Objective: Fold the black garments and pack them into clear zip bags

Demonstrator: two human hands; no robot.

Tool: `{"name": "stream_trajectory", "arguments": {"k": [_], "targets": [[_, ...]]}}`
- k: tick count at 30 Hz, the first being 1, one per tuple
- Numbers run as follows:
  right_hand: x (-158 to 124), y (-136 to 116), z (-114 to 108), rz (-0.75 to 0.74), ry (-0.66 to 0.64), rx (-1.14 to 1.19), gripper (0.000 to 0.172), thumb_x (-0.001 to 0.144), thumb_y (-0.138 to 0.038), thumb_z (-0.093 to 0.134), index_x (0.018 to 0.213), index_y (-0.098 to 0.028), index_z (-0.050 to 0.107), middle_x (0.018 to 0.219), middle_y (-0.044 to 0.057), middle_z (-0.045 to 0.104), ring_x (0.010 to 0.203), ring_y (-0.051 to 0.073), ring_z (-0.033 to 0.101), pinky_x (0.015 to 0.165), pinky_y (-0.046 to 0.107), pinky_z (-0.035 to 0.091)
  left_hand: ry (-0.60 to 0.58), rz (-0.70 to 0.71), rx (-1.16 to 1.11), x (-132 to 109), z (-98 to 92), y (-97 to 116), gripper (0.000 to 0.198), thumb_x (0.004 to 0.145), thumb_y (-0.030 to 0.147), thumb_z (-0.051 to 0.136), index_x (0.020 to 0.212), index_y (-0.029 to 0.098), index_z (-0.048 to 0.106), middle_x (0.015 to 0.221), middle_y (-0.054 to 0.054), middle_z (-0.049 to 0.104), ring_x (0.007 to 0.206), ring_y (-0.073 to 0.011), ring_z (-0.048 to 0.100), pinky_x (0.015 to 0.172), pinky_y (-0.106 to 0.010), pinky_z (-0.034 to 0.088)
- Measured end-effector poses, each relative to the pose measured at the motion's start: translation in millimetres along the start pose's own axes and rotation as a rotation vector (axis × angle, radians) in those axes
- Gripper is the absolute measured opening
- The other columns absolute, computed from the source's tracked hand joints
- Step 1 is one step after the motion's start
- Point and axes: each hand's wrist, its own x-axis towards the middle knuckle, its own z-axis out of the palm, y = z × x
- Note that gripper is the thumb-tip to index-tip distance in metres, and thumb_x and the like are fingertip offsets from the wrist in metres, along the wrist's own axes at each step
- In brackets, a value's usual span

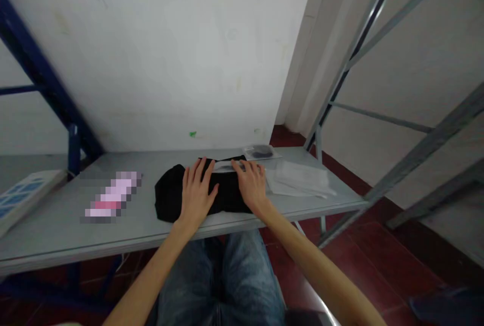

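Observation:
A folded black cloth item (229, 192), perhaps a garment, lies across the grey table in front of me. My left hand (196, 192) rests on its left part, fingers spread and thumb held out to the side. On its right part lies my right hand (251, 184), with the thumb apart from the bent fingers. Between the two hands a pale, whitish strip (223, 166) shows along the far side of the cloth; what it is I cannot make out. Both hands press from above, and neither visibly grasps anything.
Right of the cloth lie translucent plastic bags (300, 177); behind them is a clear package with something dark inside (260, 152). A pixelated pink item (115, 195) and a white-and-blue box (22, 195) are on the left. Metal frames rise at both sides, a white wall behind.

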Motion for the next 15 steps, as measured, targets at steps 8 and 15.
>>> {"name": "stream_trajectory", "arguments": {"k": [8, 15], "targets": [[-55.7, -20.1, -1.6, -0.099, -0.051, 0.176, 0.055, 0.098, -0.01, 0.05, 0.148, -0.031, 0.056, 0.145, 0.008, 0.062, 0.133, 0.027, 0.05, 0.116, 0.048, 0.031, -0.201, 0.064, 0.022, -29.0, 8.6, -14.9, 0.044, 0.099, 0.023, 0.046, 0.14, 0.024, 0.062, 0.144, -0.01, 0.065, 0.129, -0.031, 0.061, 0.12, -0.056, 0.039], [-52.0, 10.2, -17.7, 0.081, -0.051, 0.218, 0.03, 0.096, -0.013, 0.057, 0.121, -0.026, 0.07, 0.118, 0.009, 0.068, 0.114, 0.026, 0.058, 0.097, 0.037, 0.046, -0.158, 0.038, 0.017, -32.1, 5.6, -10.0, 0.043, 0.104, 0.03, 0.042, 0.142, 0.024, 0.061, 0.144, -0.009, 0.064, 0.13, -0.0313, 0.058, 0.118, -0.052, 0.041]]}}
